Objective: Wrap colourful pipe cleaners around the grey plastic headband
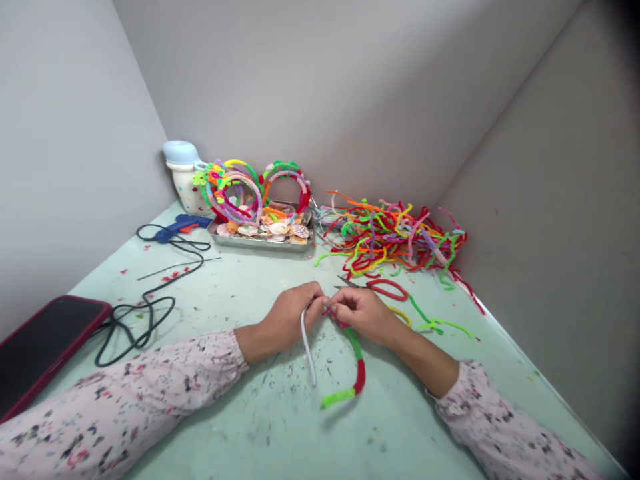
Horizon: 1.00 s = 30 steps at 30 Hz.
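My left hand (295, 312) is closed on a headband, and its bare white end (307, 347) hangs down below the fingers. My right hand (364, 312) pinches a pink pipe cleaner (327, 311) against the band, its fingertips meeting those of the left. From under the right hand the wrapped end (360, 373) curves down, covered in green and red fuzzy pipe cleaner. The middle of the band is hidden by my fingers. Scissors (387, 289) with red handles lie just beyond the right hand, and loose green pipe cleaners (440, 325) lie to its right.
A metal tray (260, 245) of shells and finished headbands (240, 193) stands at the back, beside a white cup (185, 177). A heap of coloured pipe cleaners (390, 237) lies at back right. A blue glue gun (180, 227), black cord (150, 293) and phone (45, 347) are left.
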{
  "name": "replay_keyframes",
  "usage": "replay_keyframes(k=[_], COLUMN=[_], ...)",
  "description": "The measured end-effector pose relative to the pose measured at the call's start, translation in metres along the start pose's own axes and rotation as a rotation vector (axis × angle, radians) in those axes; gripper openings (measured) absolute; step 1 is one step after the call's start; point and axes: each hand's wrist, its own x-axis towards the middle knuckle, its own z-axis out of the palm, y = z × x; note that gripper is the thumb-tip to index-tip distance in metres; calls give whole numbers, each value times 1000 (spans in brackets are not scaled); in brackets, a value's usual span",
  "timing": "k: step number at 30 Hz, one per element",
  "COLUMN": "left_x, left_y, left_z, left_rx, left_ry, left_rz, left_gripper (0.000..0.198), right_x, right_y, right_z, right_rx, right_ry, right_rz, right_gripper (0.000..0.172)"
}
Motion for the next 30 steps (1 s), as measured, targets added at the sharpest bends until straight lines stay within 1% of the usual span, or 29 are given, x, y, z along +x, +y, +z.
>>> replay_keyframes(k=[8,11,15,17,23,30], left_x=[2,3,2,2,2,3], left_y=[-2,-1,1,1,1,2], left_z=[1,0,-1,0,1,1], left_rx=[-31,-57,-102,-118,-80,-57], left_ry=[16,17,13,12,13,10], left_rz=[-7,-15,-30,-37,-44,-39], left_gripper=[22,22,23,24,24,23], right_x=[-1,-1,-1,-1,-2,-3], right_y=[-1,-3,-4,-2,2,-1], right_z=[6,5,2,1,4,6], right_rx=[-130,-84,27,35,-60,-188], right_ry=[98,83,24,17,52,116], right_rz=[-32,-24,-1,1,-15,-69], right_gripper=[9,10,12,12,9,8])
